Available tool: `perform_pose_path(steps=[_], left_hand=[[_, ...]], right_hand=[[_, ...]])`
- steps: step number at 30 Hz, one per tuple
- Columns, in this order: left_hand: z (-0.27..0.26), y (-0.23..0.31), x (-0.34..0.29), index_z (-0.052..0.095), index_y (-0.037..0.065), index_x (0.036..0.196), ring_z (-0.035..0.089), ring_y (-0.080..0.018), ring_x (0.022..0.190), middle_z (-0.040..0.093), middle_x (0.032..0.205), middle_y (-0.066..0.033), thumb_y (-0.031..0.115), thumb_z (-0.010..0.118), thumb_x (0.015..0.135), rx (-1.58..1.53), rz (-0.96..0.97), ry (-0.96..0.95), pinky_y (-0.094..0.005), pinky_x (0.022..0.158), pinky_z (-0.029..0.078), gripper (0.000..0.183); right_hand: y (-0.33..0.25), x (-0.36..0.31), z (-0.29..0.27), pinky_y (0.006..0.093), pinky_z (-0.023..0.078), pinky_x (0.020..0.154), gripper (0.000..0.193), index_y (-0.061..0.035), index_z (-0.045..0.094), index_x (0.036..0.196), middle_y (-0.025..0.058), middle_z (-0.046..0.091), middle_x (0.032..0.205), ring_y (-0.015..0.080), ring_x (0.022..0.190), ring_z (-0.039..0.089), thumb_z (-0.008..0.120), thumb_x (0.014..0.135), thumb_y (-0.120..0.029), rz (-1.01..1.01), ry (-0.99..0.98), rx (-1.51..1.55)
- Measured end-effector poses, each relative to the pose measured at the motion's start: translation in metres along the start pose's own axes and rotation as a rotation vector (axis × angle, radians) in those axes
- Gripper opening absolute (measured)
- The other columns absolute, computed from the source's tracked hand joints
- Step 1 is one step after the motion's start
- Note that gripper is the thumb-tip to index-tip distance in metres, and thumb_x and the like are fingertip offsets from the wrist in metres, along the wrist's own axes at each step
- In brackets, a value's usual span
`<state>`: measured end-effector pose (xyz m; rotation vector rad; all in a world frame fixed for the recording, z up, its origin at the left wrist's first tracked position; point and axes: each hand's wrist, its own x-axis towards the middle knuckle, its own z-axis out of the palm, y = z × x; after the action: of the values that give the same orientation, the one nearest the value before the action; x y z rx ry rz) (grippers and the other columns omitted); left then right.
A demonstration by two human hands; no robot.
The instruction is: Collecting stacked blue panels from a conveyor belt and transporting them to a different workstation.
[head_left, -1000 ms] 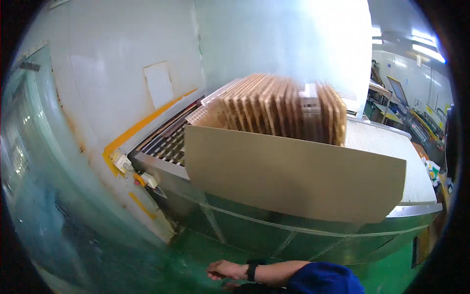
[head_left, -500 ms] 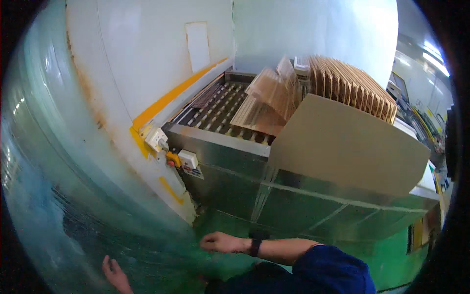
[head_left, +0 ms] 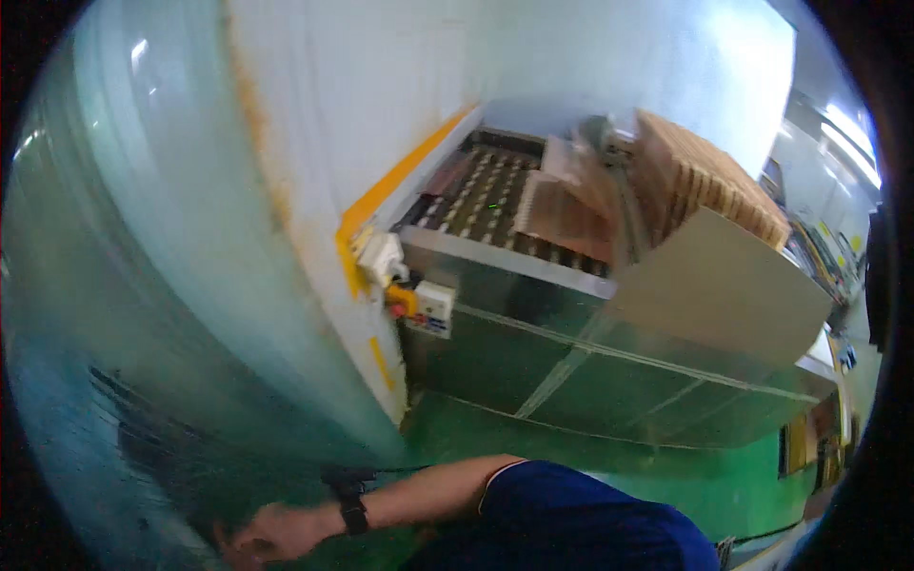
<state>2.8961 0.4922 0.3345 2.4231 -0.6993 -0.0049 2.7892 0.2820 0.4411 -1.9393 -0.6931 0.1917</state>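
My right hand (head_left: pixel 278 535) is low at the left, beside the lower part of a translucent plastic curtain (head_left: pixel 257 314). A dark band (head_left: pixel 352 506) circles its wrist, and a dark blue sleeve covers the upper arm. Motion blurs the fingers, so I cannot tell whether they hold or touch anything. My left hand cannot be made out. Away from my hands, thin copper-coloured sheets (head_left: pixel 568 211) lie or lean on the roller conveyor (head_left: pixel 481 195) of a metal machine. Several brown panels (head_left: pixel 709 167) stand close together in a row behind a plain grey-beige board (head_left: pixel 728 290).
A white wall with a yellow strip (head_left: pixel 405 176) runs along the conveyor's left side. At the machine's near left corner are a white socket box (head_left: pixel 433 305) and a yellow-and-red switch (head_left: pixel 402 302). Green floor (head_left: pixel 733 485) lies below, and other equipment (head_left: pixel 828 252) stands far right.
My right hand has moved left and down, toward the curtain. My left hand, earlier seen at the lower left, is no longer distinct. The view has turned left, and the machine appears farther right.
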Motion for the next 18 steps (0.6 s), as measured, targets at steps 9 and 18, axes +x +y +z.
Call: perform_pose_path(steps=[9,18], left_hand=[[-0.028,-0.035,0.006,0.057,0.001,0.118,0.058,-0.0404,0.104,0.059,0.115,-0.0239,0.015,0.065,0.083,0.115,-0.106,0.114,-0.0448,0.089,0.047,0.039],[-0.104,-0.085,-0.043,0.058,0.000,0.117,0.053,-0.0422,0.112,0.059,0.115,-0.0250,0.014,0.065,0.083,0.242,-0.334,0.384,-0.0472,0.096,0.044,0.038]], right_hand=[[0.072,0.093,-0.031,0.0443,0.042,0.106,0.059,-0.0070,0.038,0.143,0.0226,0.044,0.142,0.0414,0.128,0.045,0.060,0.091,-0.025,-0.052,0.527,-0.231],[0.125,0.135,-0.108,0.0426,0.031,0.112,0.063,0.0004,0.037,0.143,0.0241,0.042,0.145,0.0393,0.136,0.038,0.062,0.088,-0.015,-0.004,0.863,-0.507]])
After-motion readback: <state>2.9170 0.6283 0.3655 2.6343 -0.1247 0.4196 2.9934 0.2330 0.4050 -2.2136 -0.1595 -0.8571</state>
